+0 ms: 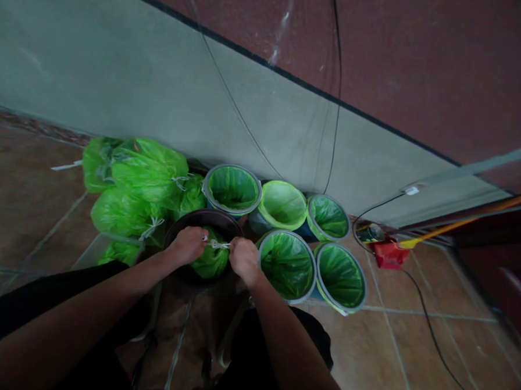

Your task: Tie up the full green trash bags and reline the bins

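Over a dark round bin [184,219], both my hands grip a white drawstring [218,244] at the neck of a green trash bag [211,266]. My left hand [189,245] is closed on the left end of the string, and my right hand [244,257] is closed on the right end. A knot or twist shows between them. The bag sits down inside the bin, its lower part hidden. Just left of the bin lie several tied green bags [151,166], their white strings knotted.
To the right stand several bins with green liners, among them a near grey-rimmed bin [260,259] and a pale-lined one [281,205]. A clear plastic tub [92,247] holds green plastic. Farther right are a red dustpan [388,254], a yellow pole [464,219] and a black cable [432,332] across the tiles.
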Available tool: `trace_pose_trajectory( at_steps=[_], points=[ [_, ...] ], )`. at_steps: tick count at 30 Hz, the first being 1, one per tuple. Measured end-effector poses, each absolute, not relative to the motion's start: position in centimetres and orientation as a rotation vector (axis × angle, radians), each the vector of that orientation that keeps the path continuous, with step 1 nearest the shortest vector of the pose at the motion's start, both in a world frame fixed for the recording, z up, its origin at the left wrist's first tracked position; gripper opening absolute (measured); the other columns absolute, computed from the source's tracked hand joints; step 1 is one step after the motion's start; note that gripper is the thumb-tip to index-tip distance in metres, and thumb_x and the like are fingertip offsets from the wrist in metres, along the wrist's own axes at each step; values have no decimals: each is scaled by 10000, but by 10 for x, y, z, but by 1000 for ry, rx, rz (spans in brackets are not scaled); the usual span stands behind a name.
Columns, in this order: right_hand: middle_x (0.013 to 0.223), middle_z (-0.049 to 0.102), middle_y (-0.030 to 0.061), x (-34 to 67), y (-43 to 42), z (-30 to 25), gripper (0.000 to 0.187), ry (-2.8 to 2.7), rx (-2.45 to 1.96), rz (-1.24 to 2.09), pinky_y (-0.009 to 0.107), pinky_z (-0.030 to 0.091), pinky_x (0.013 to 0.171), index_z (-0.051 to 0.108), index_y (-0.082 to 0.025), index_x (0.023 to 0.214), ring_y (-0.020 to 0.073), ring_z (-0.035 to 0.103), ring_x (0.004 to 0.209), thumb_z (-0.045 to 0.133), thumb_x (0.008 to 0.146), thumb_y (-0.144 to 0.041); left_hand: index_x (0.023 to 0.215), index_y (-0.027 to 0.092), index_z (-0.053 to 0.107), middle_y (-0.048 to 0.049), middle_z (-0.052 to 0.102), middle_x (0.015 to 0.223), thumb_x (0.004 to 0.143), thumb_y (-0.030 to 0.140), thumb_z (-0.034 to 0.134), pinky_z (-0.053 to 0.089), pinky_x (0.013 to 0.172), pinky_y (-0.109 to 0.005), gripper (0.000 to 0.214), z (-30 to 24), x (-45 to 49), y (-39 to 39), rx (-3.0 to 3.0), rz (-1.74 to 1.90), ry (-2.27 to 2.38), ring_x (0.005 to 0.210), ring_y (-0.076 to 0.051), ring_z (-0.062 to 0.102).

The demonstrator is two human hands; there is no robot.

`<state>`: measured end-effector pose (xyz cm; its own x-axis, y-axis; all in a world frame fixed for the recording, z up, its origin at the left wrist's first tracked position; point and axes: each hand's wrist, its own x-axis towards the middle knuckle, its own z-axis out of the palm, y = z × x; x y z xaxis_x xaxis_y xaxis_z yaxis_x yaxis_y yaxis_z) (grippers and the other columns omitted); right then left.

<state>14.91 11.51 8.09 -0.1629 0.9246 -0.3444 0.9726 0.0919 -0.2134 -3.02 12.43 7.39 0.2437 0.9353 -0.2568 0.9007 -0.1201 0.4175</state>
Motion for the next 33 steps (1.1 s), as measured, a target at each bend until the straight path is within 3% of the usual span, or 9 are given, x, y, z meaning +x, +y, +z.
trace_pose_trajectory(
  at_steps=[4,9,11,14,16,20,26,31,33],
  points=[
    [971,729,123,154,118,80,243,2272,1993,-646,307,457,787,717,-187,951,229,672,919,477,924,-212,1006,184,712,-132,702,1031,800,216,487,480,819,-351,307,75,-37,125,2013,56,1686,962,-271,664],
    [1100,695,115,160,117,76,296,2313,2043,-807,315,451,892,656,-165,1132,223,649,1013,479,894,-159,1463,262,372,-146,417,1501,617,213,678,467,943,-454,901,72,-35,118,1967,-101,1616,1267,-339,508],
    [1194,657,117,159,115,76,444,2365,1995,-891,296,436,945,573,-147,1272,204,623,1082,510,836,-93,1426,251,425,-151,447,1481,650,255,682,455,954,-500,817,69,-29,113,1981,-186,1550,1286,-355,490],
    [1278,607,113,155,111,77,615,2451,1822,-988,271,422,976,488,-149,1364,186,590,1142,562,761,-54,1161,189,635,-149,655,1225,805,223,511,460,933,-479,379,66,-20,108,2004,-251,1497,1174,-319,590],
    [1260,613,107,152,108,77,585,2482,1712,-992,272,431,948,524,-162,1324,194,602,1112,605,750,-86,1023,170,664,-138,707,1084,835,163,432,475,898,-403,299,67,-19,109,2012,-221,1518,1073,-277,648],
    [978,702,77,148,105,77,193,2416,1675,-888,277,437,814,681,-192,996,201,649,926,529,880,-216,993,161,628,-124,719,1029,842,132,413,473,837,-305,264,74,-24,118,1983,-66,1661,988,-230,673],
    [774,684,31,144,107,79,203,2445,1743,-877,249,373,670,690,-209,815,157,608,737,506,897,-235,1002,170,611,-93,706,985,853,99,366,468,821,-283,296,81,-31,125,1962,137,1837,938,-205,675],
    [637,600,-14,144,110,76,176,2391,1892,-1146,224,325,586,663,-184,695,112,512,612,555,834,-179,1345,139,460,-171,612,1246,847,85,378,484,857,-331,508,85,-33,121,1994,-18,1964,1049,-249,659],
    [607,579,-20,146,112,73,190,2276,2049,-1234,222,319,569,657,-178,668,108,503,592,553,826,-178,1405,84,374,-215,629,1202,853,163,436,493,838,-370,561,89,-34,119,1949,-157,1952,1026,-293,668]
  ],
)
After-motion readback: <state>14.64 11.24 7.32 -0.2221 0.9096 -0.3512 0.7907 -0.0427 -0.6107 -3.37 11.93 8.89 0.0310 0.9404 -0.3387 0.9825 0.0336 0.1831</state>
